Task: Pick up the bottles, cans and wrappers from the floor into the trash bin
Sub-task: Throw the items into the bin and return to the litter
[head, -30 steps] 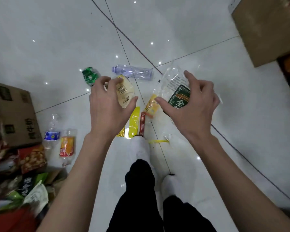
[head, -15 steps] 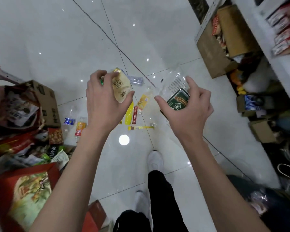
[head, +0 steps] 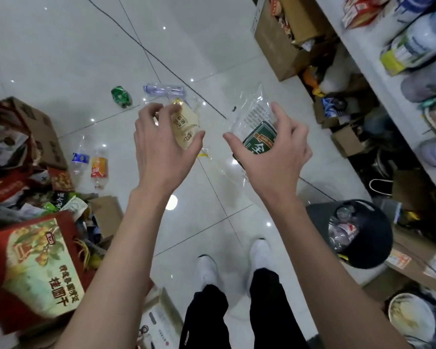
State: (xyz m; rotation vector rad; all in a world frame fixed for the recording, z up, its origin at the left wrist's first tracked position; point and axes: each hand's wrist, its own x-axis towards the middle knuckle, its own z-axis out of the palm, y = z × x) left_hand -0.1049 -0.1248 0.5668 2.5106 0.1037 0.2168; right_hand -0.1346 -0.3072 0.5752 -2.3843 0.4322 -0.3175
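From the head view, the left hand (head: 161, 147) grips a beige wrapper (head: 185, 127) between thumb and fingers. The right hand (head: 275, 157) pinches a clear wrapper with a green label (head: 258, 139). The black trash bin (head: 363, 233) stands below and right of the right hand. A green can (head: 121, 96) and a clear bottle (head: 164, 89) lie on the floor beyond the left hand.

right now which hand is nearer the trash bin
Right. The right hand, holding a clear wrapper, is up and left of the trash bin; the left hand is farther left.
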